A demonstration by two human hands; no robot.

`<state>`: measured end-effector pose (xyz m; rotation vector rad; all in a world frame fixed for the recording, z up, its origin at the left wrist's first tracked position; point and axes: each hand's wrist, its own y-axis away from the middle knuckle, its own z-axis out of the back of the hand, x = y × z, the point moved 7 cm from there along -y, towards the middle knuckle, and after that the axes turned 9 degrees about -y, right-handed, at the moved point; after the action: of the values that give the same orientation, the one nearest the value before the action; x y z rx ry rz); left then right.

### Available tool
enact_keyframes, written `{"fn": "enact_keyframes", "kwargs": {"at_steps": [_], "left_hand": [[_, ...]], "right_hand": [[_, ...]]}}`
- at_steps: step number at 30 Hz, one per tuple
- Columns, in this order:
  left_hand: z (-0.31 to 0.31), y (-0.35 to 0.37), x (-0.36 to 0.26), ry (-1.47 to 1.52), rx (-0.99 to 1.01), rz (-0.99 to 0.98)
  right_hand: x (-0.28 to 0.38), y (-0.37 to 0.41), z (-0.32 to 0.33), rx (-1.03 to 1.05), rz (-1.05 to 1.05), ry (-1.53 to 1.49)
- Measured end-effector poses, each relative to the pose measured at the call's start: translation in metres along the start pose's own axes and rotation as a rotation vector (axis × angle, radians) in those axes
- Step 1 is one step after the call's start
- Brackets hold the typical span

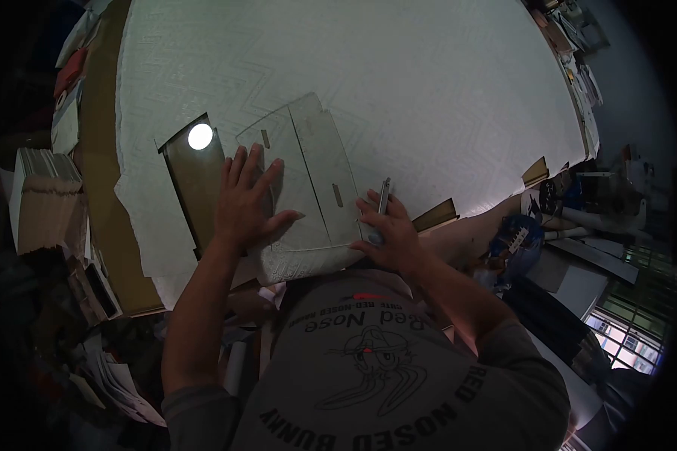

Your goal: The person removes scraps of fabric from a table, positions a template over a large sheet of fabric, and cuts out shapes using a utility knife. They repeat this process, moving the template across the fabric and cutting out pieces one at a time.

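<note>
Fingers point(237, 167) of my L hand point(244, 209) lie spread flat on the cardboard template point(316, 161), gripping nothing. R hand point(390, 237) fingers closed round a thin tool point(384, 195) at the template's rt edge; template lies on a big white sheet point(429, 90).

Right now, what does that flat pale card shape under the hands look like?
The flat pale-grey card cut-out lies on the big white patterned sheet. It has straight fold lines, angled edges and two small narrow slots. The left hand presses flat on it; the right hand, holding a slim grey tool, touches its lower right edge.
</note>
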<state>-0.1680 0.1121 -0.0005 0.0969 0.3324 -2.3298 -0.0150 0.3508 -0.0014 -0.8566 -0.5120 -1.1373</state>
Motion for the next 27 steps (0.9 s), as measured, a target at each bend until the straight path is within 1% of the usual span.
{"fn": "enact_keyframes", "kwargs": {"at_steps": [15,27], "left_hand": [[0.0025,-0.0012,-0.0002,0.029,0.021,0.016],[0.0009,-0.0002,-0.0011,0.018,-0.010,0.001]], "right_hand": [[-0.0002,-0.0010,-0.0014,0.009,-0.013,0.023],[-0.0024,0.0016,-0.0005,-0.009,-0.030,-0.018]]}}
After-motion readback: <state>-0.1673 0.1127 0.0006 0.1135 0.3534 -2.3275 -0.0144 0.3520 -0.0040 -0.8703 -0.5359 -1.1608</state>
